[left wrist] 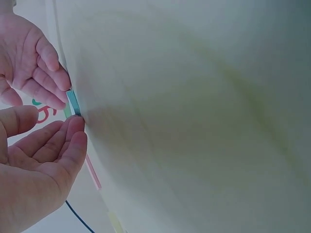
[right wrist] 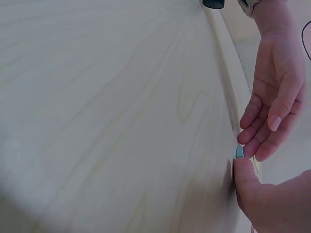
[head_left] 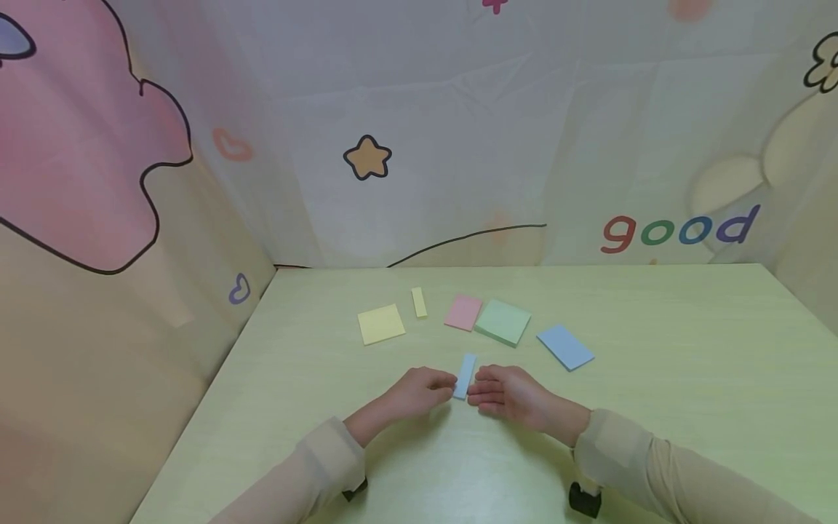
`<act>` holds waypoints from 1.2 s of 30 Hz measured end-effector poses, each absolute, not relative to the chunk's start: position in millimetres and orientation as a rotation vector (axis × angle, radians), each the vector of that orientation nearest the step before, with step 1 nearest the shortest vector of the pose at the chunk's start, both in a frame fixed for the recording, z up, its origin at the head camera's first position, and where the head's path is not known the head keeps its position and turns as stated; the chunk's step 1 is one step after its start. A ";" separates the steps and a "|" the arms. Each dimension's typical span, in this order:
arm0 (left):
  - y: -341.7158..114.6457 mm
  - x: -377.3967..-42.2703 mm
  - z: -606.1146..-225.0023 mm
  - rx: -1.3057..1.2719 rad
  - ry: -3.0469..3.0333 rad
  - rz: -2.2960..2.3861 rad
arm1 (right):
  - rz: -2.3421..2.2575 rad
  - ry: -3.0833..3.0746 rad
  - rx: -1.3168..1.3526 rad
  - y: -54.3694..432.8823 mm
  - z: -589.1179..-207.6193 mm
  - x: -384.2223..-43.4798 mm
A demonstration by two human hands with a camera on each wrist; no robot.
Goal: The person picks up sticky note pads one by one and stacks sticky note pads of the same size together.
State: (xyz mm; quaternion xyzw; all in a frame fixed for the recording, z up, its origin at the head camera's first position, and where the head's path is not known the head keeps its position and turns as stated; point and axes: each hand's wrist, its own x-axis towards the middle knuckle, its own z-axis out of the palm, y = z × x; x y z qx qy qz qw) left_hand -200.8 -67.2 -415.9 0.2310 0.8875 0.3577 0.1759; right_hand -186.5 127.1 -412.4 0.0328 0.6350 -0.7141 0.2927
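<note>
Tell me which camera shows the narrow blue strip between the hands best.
The head view: nearly the whole narrow blue strip shows from above, between left hand and right hand. The left wrist view shows only a short piece; the right wrist view, just a small bit.

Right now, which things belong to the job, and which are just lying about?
Apparently in the job: narrow blue strip; left grip, right grip, either side of it.

Apparently lying about: yellow pad, narrow yellow strip, pink pad, green pad, wider blue pad.
</note>
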 end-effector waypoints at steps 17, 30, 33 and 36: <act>-55.1 -204.5 -413.5 0.440 2.710 0.926 | -1.436 2.364 -0.012 116.6 -417.3 -204.0; -42.8 -217.2 -412.6 0.341 2.747 0.783 | -1.231 2.456 -0.010 104.9 -416.1 -214.4; -42.5 -218.3 -413.3 0.349 2.739 0.780 | -1.210 2.459 0.004 104.9 -417.1 -217.6; -42.3 -218.9 -414.7 0.365 2.736 0.787 | -1.188 2.464 0.009 104.6 -417.5 -219.6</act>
